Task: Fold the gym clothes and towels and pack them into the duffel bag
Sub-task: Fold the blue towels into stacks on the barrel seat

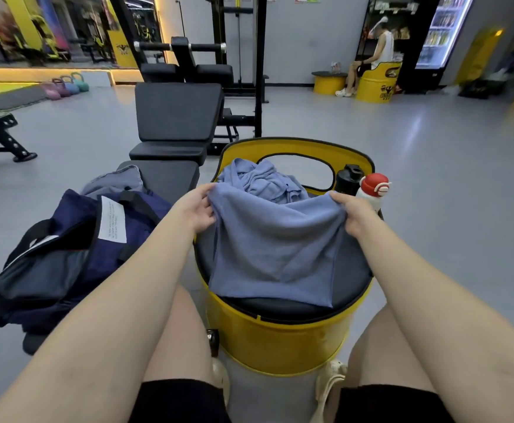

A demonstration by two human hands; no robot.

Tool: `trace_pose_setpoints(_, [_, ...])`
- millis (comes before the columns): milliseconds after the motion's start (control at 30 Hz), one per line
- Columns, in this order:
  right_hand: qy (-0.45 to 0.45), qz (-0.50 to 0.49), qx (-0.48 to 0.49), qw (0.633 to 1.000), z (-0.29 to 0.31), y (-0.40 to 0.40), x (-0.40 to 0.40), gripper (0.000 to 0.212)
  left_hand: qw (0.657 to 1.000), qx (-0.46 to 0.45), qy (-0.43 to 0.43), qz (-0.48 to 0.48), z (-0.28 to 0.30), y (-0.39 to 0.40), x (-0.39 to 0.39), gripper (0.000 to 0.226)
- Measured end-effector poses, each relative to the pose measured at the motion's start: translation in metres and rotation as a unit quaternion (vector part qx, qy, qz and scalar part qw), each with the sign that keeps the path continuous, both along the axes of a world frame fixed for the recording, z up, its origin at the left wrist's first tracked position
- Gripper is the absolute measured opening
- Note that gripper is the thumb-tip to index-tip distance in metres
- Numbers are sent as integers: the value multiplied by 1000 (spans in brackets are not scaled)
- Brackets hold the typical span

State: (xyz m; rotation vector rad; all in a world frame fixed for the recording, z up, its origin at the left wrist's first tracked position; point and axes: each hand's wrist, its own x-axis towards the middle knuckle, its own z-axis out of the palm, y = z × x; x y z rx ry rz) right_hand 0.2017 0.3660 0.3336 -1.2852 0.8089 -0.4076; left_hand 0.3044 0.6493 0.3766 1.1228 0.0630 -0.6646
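While both hands pinch towel (275,248) | black-topped yellow drum seat (280,340) | gym

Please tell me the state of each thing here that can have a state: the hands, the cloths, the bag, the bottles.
Left hand: grips the towel's left corner.
Right hand: grips the right corner.
Towel: held up, lower edge on the stool seat.
Blue garment: crumpled, unfolded, behind the towel.
Duffel bag: open, on the bench.
Black bottle: upright, capped.
White bottle: upright, red cap on.
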Motion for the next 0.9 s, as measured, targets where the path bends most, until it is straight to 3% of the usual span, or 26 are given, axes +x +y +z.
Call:
trace_pose_setpoints(67, [-32, -14, -23, 999, 13, 0, -5, 39, 999, 24, -39, -8, 11, 2, -5, 23])
trace_pose_setpoints(200, [-112, -43, -53, 991, 45, 9, -27, 4, 990, 44, -137, 13, 33, 8, -13, 9])
trace_pose_setpoints(367, [-170, -43, -95, 980, 63, 11, -46, 17, 991, 39, -124, 43, 50, 15, -22, 13])
trace_pose_setpoints(567, [-198, -59, -117, 971, 73, 15, -67, 18, 978, 17, -182, 100, 51, 18, -34, 34])
trace_pose_setpoints(800, [-204, -92, -179, 958, 68, 17, -91, 4, 978, 9, -180, 106, 48, 20, -51, 10])
trace_pose_setpoints(900, [-193, -102, -213, 952, 62, 15, -96, 8, 973, 16, -198, 118, 40, 19, -55, 11])
